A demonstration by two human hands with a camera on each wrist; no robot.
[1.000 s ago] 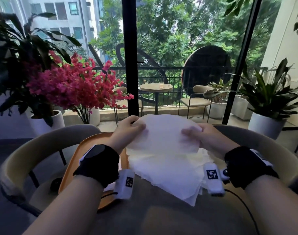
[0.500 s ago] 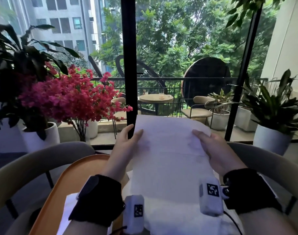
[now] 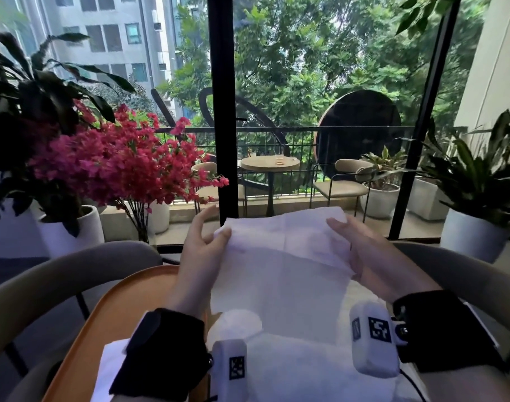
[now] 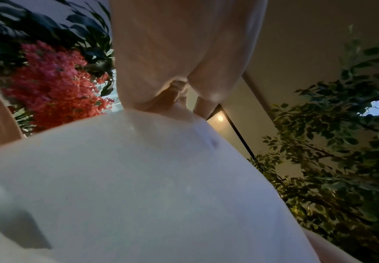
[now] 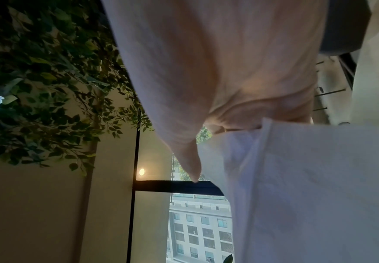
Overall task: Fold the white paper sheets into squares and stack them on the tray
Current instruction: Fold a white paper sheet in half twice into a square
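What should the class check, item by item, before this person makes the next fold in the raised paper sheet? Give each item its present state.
1. Left hand holds the sheet: ok, thumb pinches its left edge near the top.
2. Right hand holds the sheet: ok, thumb lies on top and fingers are underneath at the right edge.
3. Top part already turned over toward the person: ok, a folded band shows across the top.
4. Corners line up: cannot tell, the lower edge is hidden behind the wrists.
5. Tray within reach: ok, it lies under the left forearm.
6. Folded squares already stacked on the tray: cannot tell, only a loose-looking paper shows there.
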